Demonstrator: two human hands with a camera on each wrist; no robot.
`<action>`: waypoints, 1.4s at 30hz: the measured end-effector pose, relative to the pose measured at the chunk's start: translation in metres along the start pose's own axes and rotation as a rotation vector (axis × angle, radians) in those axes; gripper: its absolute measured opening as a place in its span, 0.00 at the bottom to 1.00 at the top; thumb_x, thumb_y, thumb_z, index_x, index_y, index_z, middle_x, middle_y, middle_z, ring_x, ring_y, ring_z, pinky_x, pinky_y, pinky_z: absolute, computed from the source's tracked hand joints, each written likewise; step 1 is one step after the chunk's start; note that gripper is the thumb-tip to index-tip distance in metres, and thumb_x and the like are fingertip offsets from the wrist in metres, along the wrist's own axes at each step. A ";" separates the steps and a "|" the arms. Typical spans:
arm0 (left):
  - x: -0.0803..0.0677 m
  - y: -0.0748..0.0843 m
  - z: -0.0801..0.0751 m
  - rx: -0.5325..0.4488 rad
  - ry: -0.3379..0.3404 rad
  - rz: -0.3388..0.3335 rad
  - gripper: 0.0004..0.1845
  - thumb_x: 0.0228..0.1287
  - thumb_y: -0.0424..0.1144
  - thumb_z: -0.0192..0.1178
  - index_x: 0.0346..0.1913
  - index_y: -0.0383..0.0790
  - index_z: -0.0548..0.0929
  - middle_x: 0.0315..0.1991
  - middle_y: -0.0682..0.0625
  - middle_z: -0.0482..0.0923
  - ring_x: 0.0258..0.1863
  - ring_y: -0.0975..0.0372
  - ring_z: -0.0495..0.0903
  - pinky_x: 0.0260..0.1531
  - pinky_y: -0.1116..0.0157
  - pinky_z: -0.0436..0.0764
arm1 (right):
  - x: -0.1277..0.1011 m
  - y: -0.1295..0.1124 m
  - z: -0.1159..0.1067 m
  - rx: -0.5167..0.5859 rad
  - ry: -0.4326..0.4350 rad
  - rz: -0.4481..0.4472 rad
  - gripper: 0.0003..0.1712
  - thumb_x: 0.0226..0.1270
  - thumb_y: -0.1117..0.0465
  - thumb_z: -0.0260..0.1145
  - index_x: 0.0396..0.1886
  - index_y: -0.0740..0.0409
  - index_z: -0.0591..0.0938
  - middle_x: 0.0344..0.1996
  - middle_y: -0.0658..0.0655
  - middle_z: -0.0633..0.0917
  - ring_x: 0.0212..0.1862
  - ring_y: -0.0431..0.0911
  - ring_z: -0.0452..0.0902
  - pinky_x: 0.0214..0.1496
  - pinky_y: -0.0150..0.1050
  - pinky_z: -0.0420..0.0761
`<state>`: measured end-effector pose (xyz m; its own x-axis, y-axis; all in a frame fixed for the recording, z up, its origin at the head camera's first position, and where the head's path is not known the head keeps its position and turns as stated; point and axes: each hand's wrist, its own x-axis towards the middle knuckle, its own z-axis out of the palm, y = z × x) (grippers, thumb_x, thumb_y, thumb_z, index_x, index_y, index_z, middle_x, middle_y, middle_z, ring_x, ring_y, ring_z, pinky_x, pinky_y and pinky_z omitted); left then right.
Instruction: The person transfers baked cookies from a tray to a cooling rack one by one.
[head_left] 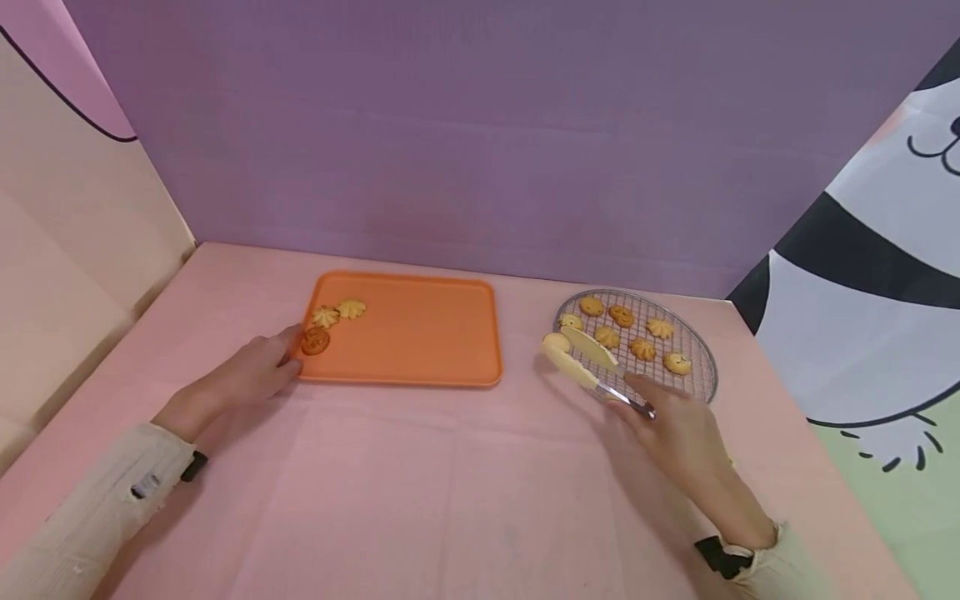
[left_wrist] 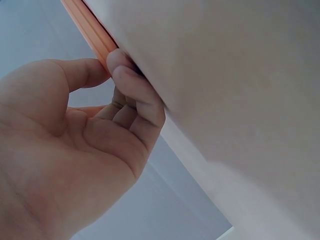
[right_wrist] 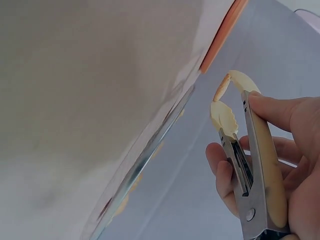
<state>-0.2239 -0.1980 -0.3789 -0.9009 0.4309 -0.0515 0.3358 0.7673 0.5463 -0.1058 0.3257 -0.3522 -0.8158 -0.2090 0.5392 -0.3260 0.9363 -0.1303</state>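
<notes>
Fingers (left_wrist: 142, 93) of left hand (head_left: 251, 367) pinch tray's (head_left: 408, 333) edge, right hand's (head_left: 678, 429) grip tongs (head_left: 576, 369), pink table (head_left: 450, 483) open between.

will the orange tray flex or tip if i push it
The orange tray looks stiff: its raised rim shows no visible bend beside the left hand. Lying broad and flat on the pink table, it would probably slide rather than tip. The three cookies near its left end may shift, as nothing visible holds them.
</notes>
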 end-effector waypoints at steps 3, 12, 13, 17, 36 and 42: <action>0.000 0.000 0.000 0.004 0.002 0.004 0.35 0.72 0.32 0.51 0.75 0.21 0.51 0.20 0.50 0.68 0.19 0.61 0.69 0.24 0.62 0.70 | -0.003 0.007 -0.003 0.002 -0.015 0.037 0.23 0.55 0.58 0.78 0.49 0.63 0.86 0.27 0.59 0.87 0.24 0.46 0.77 0.26 0.48 0.76; 0.002 -0.002 0.001 0.027 0.005 -0.016 0.35 0.72 0.33 0.51 0.74 0.20 0.51 0.20 0.50 0.67 0.19 0.61 0.69 0.24 0.62 0.70 | -0.006 0.028 -0.005 0.017 -0.063 0.090 0.24 0.57 0.58 0.77 0.50 0.68 0.85 0.38 0.69 0.87 0.24 0.50 0.79 0.30 0.55 0.79; 0.001 -0.002 0.001 0.029 0.004 -0.020 0.35 0.72 0.33 0.51 0.74 0.20 0.51 0.20 0.50 0.67 0.19 0.60 0.69 0.24 0.62 0.70 | -0.006 0.029 -0.005 0.015 -0.063 0.089 0.24 0.57 0.58 0.77 0.49 0.68 0.85 0.38 0.69 0.87 0.23 0.48 0.76 0.29 0.54 0.78; 0.001 0.000 0.001 0.037 -0.008 -0.039 0.35 0.73 0.34 0.50 0.75 0.21 0.50 0.21 0.49 0.68 0.20 0.60 0.69 0.26 0.62 0.70 | -0.005 0.030 -0.004 0.014 -0.083 0.090 0.23 0.58 0.57 0.76 0.49 0.68 0.85 0.36 0.69 0.87 0.21 0.44 0.72 0.26 0.50 0.76; 0.003 0.000 0.001 0.018 -0.018 -0.029 0.35 0.73 0.35 0.49 0.75 0.21 0.50 0.21 0.49 0.70 0.20 0.61 0.72 0.26 0.62 0.72 | -0.004 0.018 -0.002 0.006 -0.094 0.111 0.26 0.58 0.57 0.76 0.52 0.69 0.84 0.38 0.72 0.86 0.22 0.49 0.75 0.26 0.51 0.77; 0.003 -0.002 0.001 0.023 -0.016 -0.020 0.35 0.73 0.35 0.49 0.75 0.21 0.50 0.21 0.50 0.70 0.21 0.61 0.71 0.28 0.62 0.71 | -0.005 0.012 -0.003 0.003 -0.106 0.122 0.27 0.58 0.56 0.77 0.53 0.69 0.83 0.27 0.62 0.86 0.22 0.45 0.70 0.24 0.40 0.71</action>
<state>-0.2264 -0.1977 -0.3808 -0.9030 0.4228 -0.0758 0.3242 0.7865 0.5256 -0.1039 0.3391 -0.3541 -0.8952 -0.1224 0.4284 -0.2227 0.9557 -0.1923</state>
